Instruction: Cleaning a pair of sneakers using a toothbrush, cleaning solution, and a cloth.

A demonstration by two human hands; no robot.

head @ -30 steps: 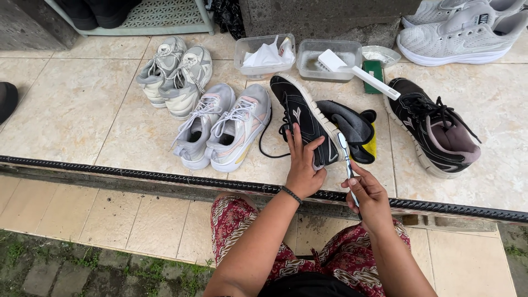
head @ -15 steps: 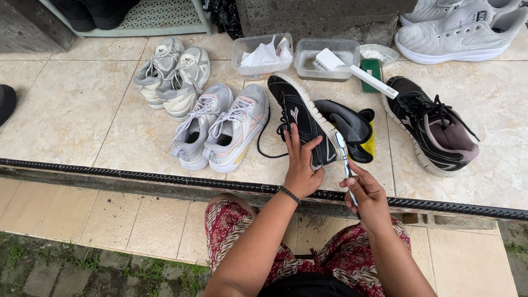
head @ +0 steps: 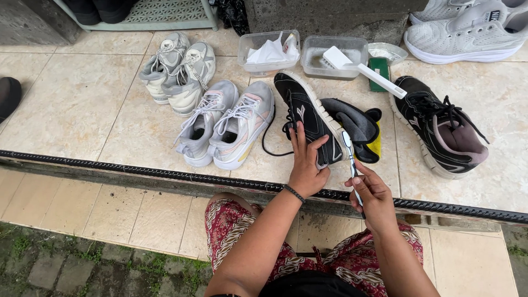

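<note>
Left hand (head: 306, 170) lies flat-curled on the black shoe (head: 308, 118), fingers spread up over its side and thumb hooked at the heel end; the shoe is pinned on its side on the tile step (head: 82, 104), sole edge facing right. Right hand (head: 374, 195) is closed round the handle of a toothbrush (head: 350, 157), whose head sits against the white sole edge near the heel.

Compared with the two earlier views: the left hand keeps the same grip on the same shoe, and the shoe has not shifted. The brush head was at the same spot on the sole edge a second ago; any stroke between frames is too small to tell. The right hand stays low, just right of the left, not touching it.

Surroundings unchanged: a dark cloth over a yellow sponge (head: 360, 129) touches the shoe's sole side; the second black shoe (head: 445, 132) stands upright, well apart to the right. Two pale pairs (head: 220, 118) lie left of the held shoe. Behind it, two clear tubs (head: 308, 52), the right one with a white brush (head: 363, 70) leaning out.
</note>
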